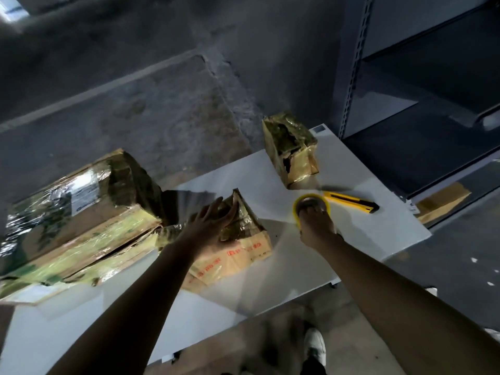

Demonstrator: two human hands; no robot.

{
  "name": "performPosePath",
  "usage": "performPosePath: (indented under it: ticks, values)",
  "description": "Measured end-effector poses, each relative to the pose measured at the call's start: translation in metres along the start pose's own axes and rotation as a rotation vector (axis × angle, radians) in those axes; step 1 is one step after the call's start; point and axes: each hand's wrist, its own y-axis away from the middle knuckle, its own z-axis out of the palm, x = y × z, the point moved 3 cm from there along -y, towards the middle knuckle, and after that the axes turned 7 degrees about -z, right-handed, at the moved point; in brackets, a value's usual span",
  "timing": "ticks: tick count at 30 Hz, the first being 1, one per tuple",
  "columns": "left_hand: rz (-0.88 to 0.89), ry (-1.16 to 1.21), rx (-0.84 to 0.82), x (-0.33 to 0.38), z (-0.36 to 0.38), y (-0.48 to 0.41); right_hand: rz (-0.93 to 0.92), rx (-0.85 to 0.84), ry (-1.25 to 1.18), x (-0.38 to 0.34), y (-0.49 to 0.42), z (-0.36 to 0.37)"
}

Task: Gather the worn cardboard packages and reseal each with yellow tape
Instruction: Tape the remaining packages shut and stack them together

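1. White table [378,239] runs slantwise through the view. Its far edge and right corner show plainly. The near edge sits just above a shoe [313,345] on the concrete floor [135,104].
2. Open tabletop: a wide bare patch right of the tape out to the right corner, and a bare strip along the near edge under both forearms.
3. Middle cardboard package [243,250] lies near the table's centre, crumpled, with red print on its near face. Left hand [211,226] lies flat on its top, fingers spread and straight, gripping nothing.
4. Yellow tape roll [311,196] stands on the table just right of the middle package. Right hand [318,226] holds it from the near side, fingers curled over the rim into the core.
5. Large cardboard package [81,217] fills the table's left end, wrapped in glossy film with a white label on top, and touches the middle package's left side. Cannot tell whether it overhangs the edge.
6. Small cardboard package [292,150] stands at the far edge, torn open on top, well apart from both hands.
7. Yellow utility knife [351,203] lies flat just right of the roll, between it and the right edge.
8. Grey metal shelving [354,63] stands close beyond the far right corner. A flat brown cardboard piece [443,201] lies on the floor right of the table.
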Motion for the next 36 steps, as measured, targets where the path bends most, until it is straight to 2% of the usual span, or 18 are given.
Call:
performPosePath:
  ticks: [4, 6, 8, 10, 13, 18, 22, 25, 28, 32, 36]
  values:
    - [-0.019, -0.046, -0.015, 0.003, -0.001, -0.001, -0.034, 0.018, -0.055, -0.001, -0.004, -0.002]
    - [-0.026, 0.018, -0.030, 0.002, 0.000, -0.001, -0.040, 0.050, -0.241, -0.005, -0.002, -0.012]
    - [-0.023, 0.092, 0.009, 0.003, -0.001, 0.000, -0.076, 0.150, -0.438, -0.012, -0.002, -0.026]
    - [-0.031, 0.168, 0.090, 0.008, -0.010, 0.007, -0.138, 0.250, -0.622, -0.022, 0.003, -0.046]
    - [-0.068, 0.315, 0.209, 0.012, -0.028, 0.016, -0.195, 0.292, -0.809, -0.038, 0.014, -0.078]
    - [-0.122, 0.538, 0.392, 0.016, -0.055, 0.022, -0.347, 0.353, -0.982, -0.063, 0.034, -0.125]
    - [-0.039, 0.729, 0.553, 0.015, -0.093, 0.021, -0.435, 0.367, -1.033, -0.086, 0.048, -0.152]
    - [0.089, 0.665, 0.608, 0.012, -0.113, 0.032, -0.485, 0.353, -1.056, -0.103, 0.057, -0.162]
    - [0.210, 0.627, 0.742, 0.004, -0.116, 0.048, -0.502, 0.353, -1.126, -0.121, 0.067, -0.170]
    - [0.177, 0.554, 0.815, -0.014, -0.107, 0.060, -0.500, 0.330, -1.299, -0.147, 0.075, -0.180]
    - [0.188, 0.626, 0.873, -0.034, -0.102, 0.075, -0.441, 0.297, -1.563, -0.170, 0.080, -0.188]
